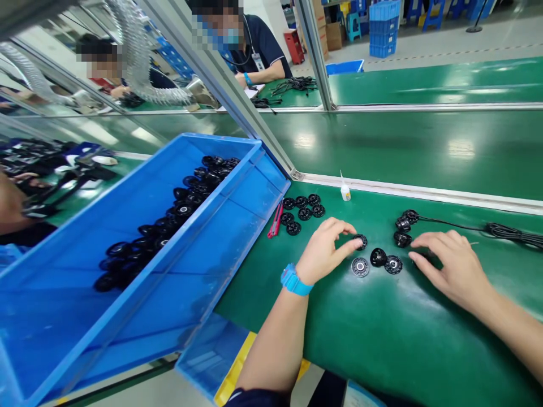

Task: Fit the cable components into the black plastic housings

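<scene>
My left hand (326, 249), with a blue wristband (294, 280), pinches a small black round part (361, 241) on the green mat (382, 333). Just right of it lie a round disc with a silver centre (360, 267), a black dome part (378, 257) and another round disc (393, 264). My right hand (449, 265) lies over the mat with fingers curled on a dark part that is mostly hidden. Beyond it sit wired black parts (405, 226) with a black cable (509, 232) running right.
A group of several black round parts (302, 212) lies near a red cutter (275, 220) and a small white glue bottle (345, 192). A tilted blue bin (139, 271) holds many black parts. Other people sit across the green conveyor (424, 147).
</scene>
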Motion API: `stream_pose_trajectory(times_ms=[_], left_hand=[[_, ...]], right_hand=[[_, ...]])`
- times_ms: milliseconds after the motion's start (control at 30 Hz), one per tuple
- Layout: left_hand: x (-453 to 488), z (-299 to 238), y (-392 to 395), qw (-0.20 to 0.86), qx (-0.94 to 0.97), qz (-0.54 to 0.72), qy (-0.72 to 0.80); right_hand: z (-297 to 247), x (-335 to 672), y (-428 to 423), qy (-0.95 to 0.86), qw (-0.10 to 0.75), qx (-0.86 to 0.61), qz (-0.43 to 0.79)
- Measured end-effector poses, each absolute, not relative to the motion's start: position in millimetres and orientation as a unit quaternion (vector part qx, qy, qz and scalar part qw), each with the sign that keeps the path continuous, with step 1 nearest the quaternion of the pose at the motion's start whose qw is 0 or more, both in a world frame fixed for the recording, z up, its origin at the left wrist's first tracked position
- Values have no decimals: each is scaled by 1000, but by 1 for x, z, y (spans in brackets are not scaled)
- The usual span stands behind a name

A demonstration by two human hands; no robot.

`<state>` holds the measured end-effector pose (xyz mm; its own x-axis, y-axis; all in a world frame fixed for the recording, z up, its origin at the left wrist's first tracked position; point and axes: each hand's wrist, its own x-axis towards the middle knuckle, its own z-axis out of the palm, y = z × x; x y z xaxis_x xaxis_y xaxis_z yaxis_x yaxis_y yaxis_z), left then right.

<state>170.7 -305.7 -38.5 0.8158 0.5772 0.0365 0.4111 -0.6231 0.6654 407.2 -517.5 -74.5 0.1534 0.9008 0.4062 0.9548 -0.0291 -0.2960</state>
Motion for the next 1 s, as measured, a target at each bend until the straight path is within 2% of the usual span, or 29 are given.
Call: stream_pose_trajectory(times_ms=[167,300,500,767,1000], left_hand=[[166,-27,-319,310,935,14,171],[169,-29,-324,309,938,-34,151],[168,-31,-319,354,918,-17,180],[171,-34,-318,282,920,57,267],[194,-42,-346,231,958,75,151]], right_hand=[[-70,421,-485,-645,235,-727,27],[-73,421,-482,-626,235,-740,76],[-70,430,-494,-589,235,-763,129],[-66,445,-501,-599,226,-762,98],[-62,436,-474,-600,209,-771,38]])
